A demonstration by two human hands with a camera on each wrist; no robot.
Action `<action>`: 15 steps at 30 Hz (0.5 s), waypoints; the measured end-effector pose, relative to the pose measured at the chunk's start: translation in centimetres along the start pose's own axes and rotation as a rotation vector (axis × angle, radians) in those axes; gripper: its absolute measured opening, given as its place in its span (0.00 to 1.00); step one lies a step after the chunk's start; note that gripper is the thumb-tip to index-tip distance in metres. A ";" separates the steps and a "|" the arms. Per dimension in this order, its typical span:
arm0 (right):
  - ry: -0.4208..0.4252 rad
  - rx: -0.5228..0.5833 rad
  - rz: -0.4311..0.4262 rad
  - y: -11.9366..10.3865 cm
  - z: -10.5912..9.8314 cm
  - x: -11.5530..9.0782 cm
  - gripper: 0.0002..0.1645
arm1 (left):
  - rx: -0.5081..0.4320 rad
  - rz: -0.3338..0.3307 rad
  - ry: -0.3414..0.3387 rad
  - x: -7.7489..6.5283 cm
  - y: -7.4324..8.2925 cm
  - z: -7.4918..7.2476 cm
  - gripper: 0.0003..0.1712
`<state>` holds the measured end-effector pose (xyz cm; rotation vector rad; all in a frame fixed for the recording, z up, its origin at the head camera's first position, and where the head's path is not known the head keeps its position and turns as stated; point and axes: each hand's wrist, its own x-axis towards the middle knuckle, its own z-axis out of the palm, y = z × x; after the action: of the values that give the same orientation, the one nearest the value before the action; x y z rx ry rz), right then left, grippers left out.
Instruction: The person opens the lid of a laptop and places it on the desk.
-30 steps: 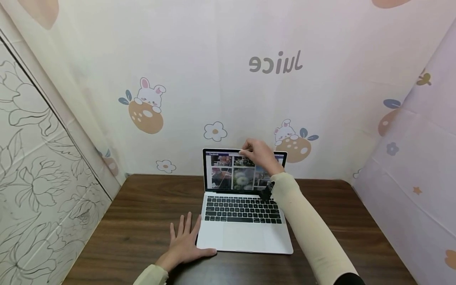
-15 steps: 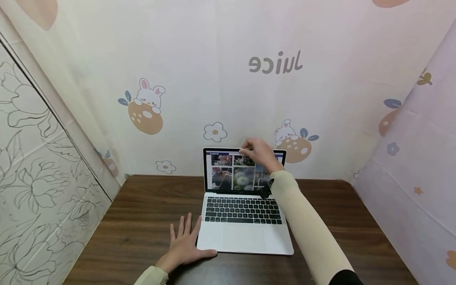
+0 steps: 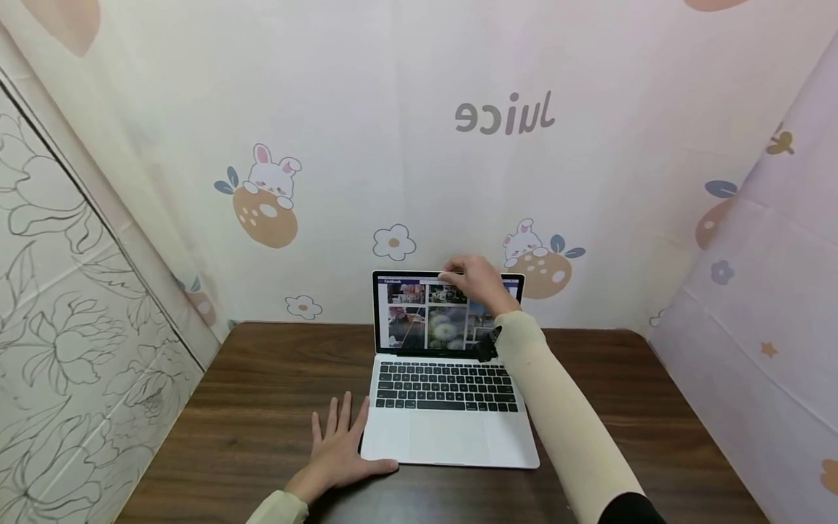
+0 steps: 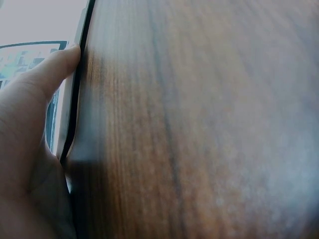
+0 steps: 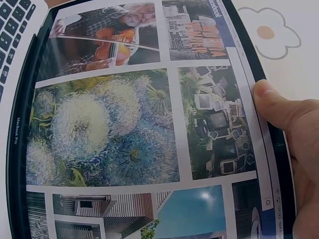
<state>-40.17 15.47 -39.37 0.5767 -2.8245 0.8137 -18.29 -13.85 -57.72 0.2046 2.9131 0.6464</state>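
Note:
A silver laptop [image 3: 448, 440] stands opened on the wooden table, its lit screen [image 5: 104, 124] filled with a grid of pictures. My right hand [image 3: 476, 280] pinches the top edge of the lid, thumb on the screen side and fingers curled behind it. In the right wrist view the thumb [image 5: 271, 102] lies over the black bezel, and the fingers are mostly hidden behind the lid. My left hand [image 3: 335, 450] rests with spread, straight fingers at the laptop's front left corner. Its thumb [image 4: 62, 64] lies along the front edge in the left wrist view.
The dark wooden table [image 3: 281, 378] extends to both sides of the laptop. Close behind it hangs a pale printed curtain [image 3: 340, 182], with another floral panel [image 3: 72, 313] on the left. A small black device [image 3: 486, 348] sits at the right wrist.
The lid tilts very slightly farther back, with the right hand still gripping its top edge. The left hand stays in place.

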 end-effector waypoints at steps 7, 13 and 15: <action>0.017 -0.042 -0.013 -0.2 0.4 0.4 0.18 | -0.006 0.023 0.027 -0.2 -0.4 0.3 0.78; 0.039 -0.054 -0.008 0.0 0.7 0.3 0.18 | 0.001 0.016 0.021 -0.2 -0.3 0.4 0.78; 0.050 -0.056 -0.008 0.1 0.8 0.3 0.18 | -0.006 0.011 0.020 -0.1 -0.2 0.4 0.78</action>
<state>-40.55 15.02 -40.02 0.5510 -2.7881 0.7350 -18.14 -13.93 -58.12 0.2150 2.9307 0.6632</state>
